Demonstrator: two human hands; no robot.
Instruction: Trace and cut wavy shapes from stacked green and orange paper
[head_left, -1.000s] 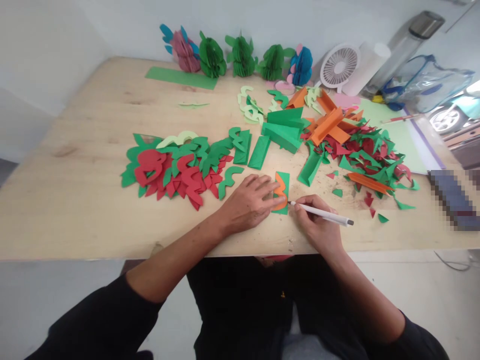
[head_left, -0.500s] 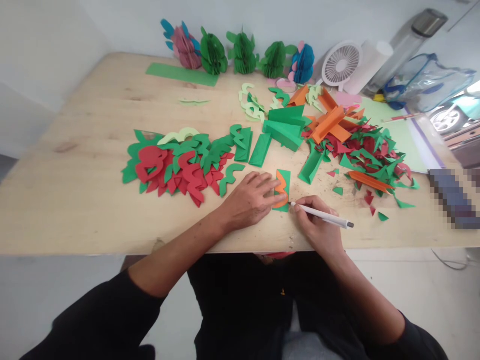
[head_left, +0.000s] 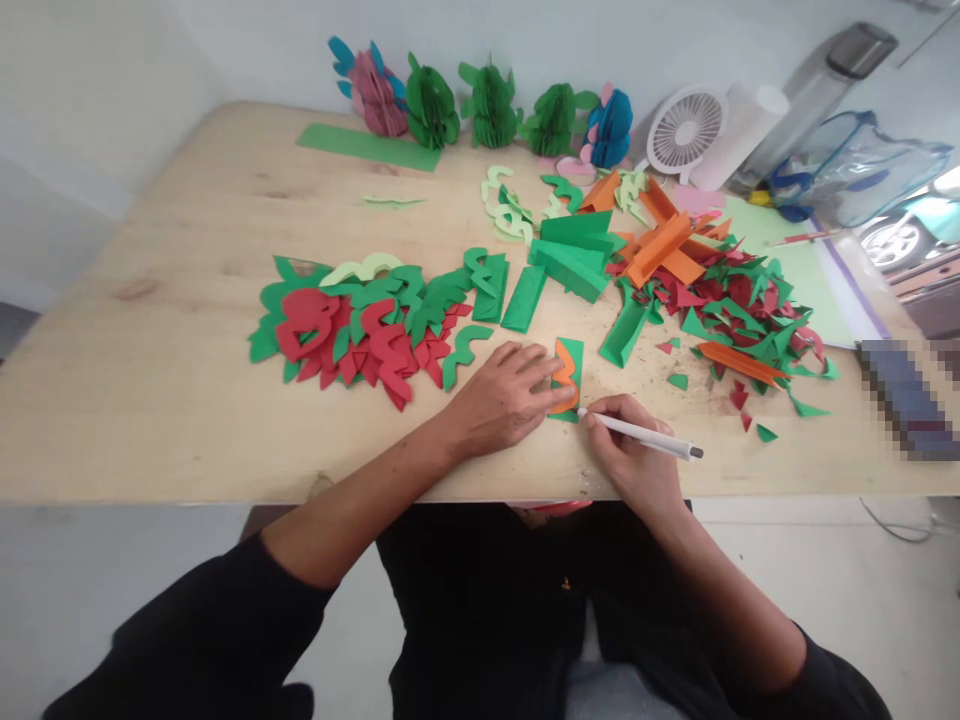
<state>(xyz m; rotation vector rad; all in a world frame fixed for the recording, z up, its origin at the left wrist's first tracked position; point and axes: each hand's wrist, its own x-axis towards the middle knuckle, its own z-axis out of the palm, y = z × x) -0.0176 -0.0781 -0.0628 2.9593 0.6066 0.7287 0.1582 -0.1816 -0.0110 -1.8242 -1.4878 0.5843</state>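
Note:
My left hand (head_left: 510,398) lies flat with fingers stretched out, pressing an orange wavy paper shape (head_left: 568,384) onto a small green paper rectangle (head_left: 575,352). Between the fingers and thumb of my right hand (head_left: 634,450) is a white pen (head_left: 649,435). Its tip touches or nearly touches the lower right edge of the orange shape, over the green paper. Left of my left hand, a green wavy cutout (head_left: 461,352) rests beside a heap of red cutouts (head_left: 386,350) and green cutouts (head_left: 439,305).
Folded green strips (head_left: 574,255) and folded orange strips (head_left: 664,250) lie beyond my hands. Scraps (head_left: 750,310) are heaped to the right, near a dark blurred object (head_left: 911,400). Paper honeycomb figures (head_left: 491,110), a white fan (head_left: 686,130) and a bottle (head_left: 817,95) line the back.
The pen tip has shifted slightly down and left along the orange shape's lower edge, with my right hand following. My left hand stays on the shape; the whole view has shifted a little.

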